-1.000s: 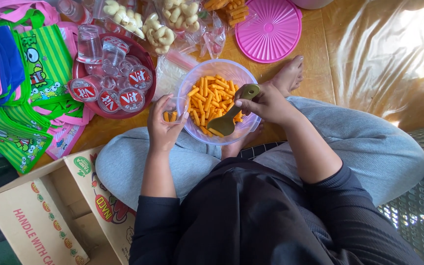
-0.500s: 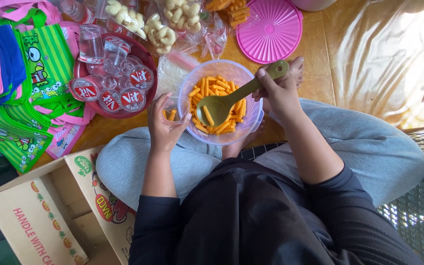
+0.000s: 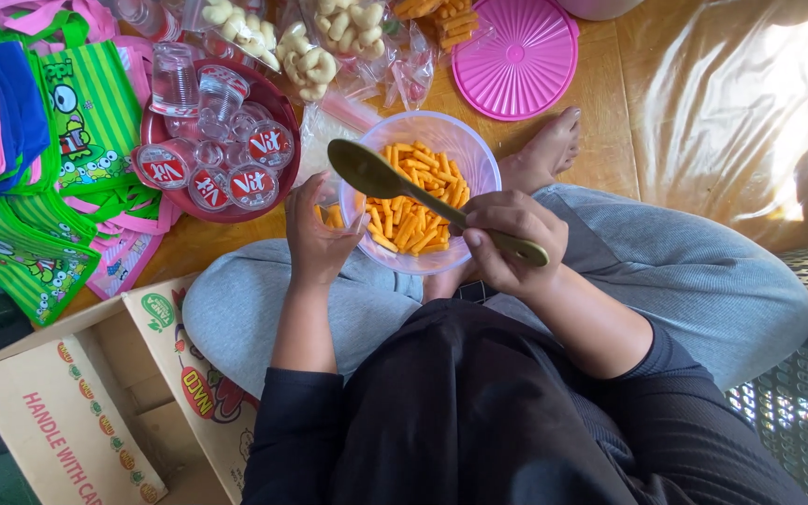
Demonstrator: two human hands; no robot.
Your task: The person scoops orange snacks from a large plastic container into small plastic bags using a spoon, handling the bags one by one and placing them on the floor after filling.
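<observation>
- Spoon (image 3: 395, 187) lies over the bowl (image 3: 479, 159), long axis running from scoop at upper left to handle at lower right.
- Right hand (image 3: 507, 238) grips the handle.
- Left hand (image 3: 315, 238) is closed around a small bag of sticks at the bowl's left rim.

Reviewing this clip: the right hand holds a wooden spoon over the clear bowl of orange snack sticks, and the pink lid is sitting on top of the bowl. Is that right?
Not quite. The head view shows the right hand holding the wooden spoon over the clear bowl of orange snack sticks, but the pink lid is off the bowl, lying flat on the floor beyond it. The bowl is open.
</observation>
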